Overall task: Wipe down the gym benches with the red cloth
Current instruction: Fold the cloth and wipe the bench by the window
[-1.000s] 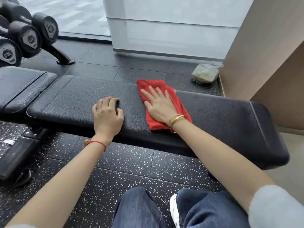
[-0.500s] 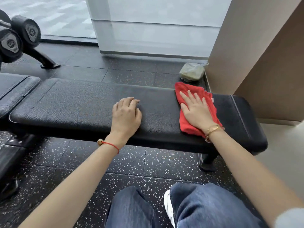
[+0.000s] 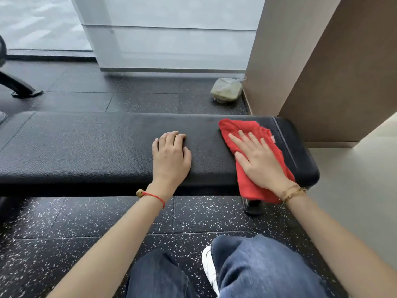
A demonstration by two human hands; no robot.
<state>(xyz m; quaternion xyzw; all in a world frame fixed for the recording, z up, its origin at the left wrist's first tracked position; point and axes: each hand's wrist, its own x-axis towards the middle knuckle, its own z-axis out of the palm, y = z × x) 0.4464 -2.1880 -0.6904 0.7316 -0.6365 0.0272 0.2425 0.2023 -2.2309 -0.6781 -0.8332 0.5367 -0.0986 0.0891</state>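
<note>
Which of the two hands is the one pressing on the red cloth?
The right hand, lying flat with spread fingers on the red cloth near the bench end. The left hand rests on bare padding instead.

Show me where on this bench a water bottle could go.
The bench is bare from its far-left end to the left hand, and in a narrower strip between the hands. The right end is crowded: the right hand presses the red cloth there.

A crumpled red cloth point(image 3: 247, 181) lies at the black padded gym bench's point(image 3: 86, 151) three o'clock end, overhanging its six o'clock edge.
</note>
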